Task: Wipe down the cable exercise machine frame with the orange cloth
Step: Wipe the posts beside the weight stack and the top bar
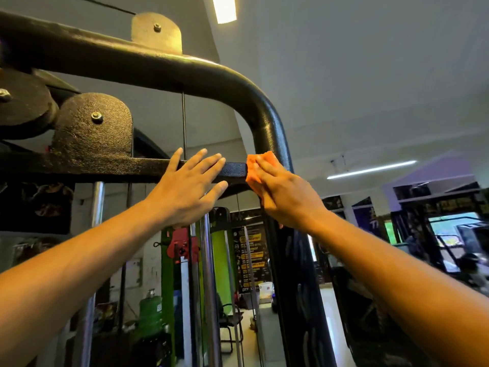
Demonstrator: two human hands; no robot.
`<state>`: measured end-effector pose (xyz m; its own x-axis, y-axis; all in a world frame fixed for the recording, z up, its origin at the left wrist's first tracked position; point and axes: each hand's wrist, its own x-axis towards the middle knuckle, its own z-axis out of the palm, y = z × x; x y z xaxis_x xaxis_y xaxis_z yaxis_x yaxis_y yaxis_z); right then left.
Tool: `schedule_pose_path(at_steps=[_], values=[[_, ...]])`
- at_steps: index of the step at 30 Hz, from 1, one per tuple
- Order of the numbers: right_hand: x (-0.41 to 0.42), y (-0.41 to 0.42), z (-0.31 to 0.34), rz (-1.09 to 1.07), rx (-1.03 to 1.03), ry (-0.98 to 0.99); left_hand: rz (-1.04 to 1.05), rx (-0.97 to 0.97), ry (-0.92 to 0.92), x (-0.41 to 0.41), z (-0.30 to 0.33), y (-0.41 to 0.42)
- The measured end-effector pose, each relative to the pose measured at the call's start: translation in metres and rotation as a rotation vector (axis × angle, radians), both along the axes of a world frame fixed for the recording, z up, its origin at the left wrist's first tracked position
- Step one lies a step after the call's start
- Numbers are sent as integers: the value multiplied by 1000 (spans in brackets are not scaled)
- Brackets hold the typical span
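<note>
A: Head view, cloth position?
B: Orange cloth (256, 168) on the black crossbar (234, 171), beside the curved frame tube (267, 123); right hand (284, 193) presses it, fingers straight and together.
A: Other hand?
B: Left hand (189, 190) flat on the crossbar; fingers spread, straight.

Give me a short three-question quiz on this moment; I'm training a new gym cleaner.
1. True or false: the right hand presses the orange cloth against the frame.
2. Where does the left hand rest? A) crossbar B) red clamp C) green bottle
3. Fill in: the left hand's fingers are ___ (straight/curled).

Key: 1 true; 2 A; 3 straight.
</note>
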<state>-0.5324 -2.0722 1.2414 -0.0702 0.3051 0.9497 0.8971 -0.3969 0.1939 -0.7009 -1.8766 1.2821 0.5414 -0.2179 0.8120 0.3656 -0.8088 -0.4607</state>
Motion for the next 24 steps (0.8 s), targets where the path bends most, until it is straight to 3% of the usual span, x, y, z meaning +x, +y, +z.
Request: schedule_pose_path(at_steps=[5,9,13,17,20,24], values=[[15,-27,20,-10,204,69,-204,-4,21,8,15,-24],[40,-1,0,-182,47,135,-212,-89,38,33,24,-53],[52,11,-10,-165,124,151,-327,-366,34,59,42,-80],[68,24,38,-87,246,156,-448,-716,56,79,82,-91],[69,24,80,-82,272,168,-664,-1009,6,88,98,-98],[64,20,79,-43,277,120,-898,-1154,36,97,104,-98]])
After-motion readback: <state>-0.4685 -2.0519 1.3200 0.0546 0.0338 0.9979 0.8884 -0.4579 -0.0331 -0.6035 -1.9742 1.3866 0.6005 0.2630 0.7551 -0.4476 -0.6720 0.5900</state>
